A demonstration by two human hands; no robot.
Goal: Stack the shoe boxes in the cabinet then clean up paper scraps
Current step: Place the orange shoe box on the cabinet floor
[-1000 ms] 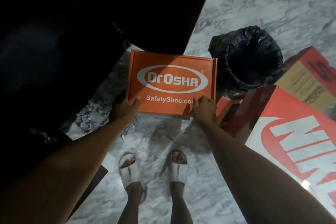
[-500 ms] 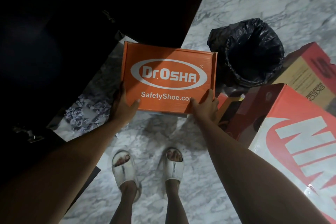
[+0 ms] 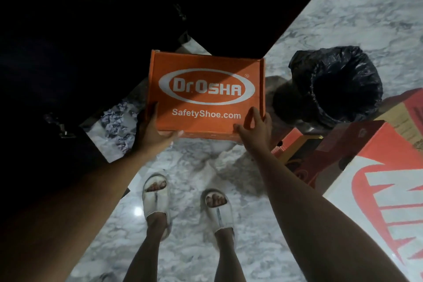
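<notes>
Both your hands grasp the orange Dr.Osha shoe box (image 3: 207, 96) by its near corners, held off the marble floor (image 3: 196, 247): your left hand (image 3: 151, 131) cups the near left corner, your right hand (image 3: 255, 128) pinches the near right edge. Below the grip stand your feet in white slides (image 3: 158, 199). Left of it lie crumpled paper scraps (image 3: 119, 126). Right of it sit other shoe boxes (image 3: 375, 190). Beyond those stands a black-bagged bin (image 3: 338, 84), and past the box's far edge is the dark cabinet (image 3: 114, 18).
</notes>
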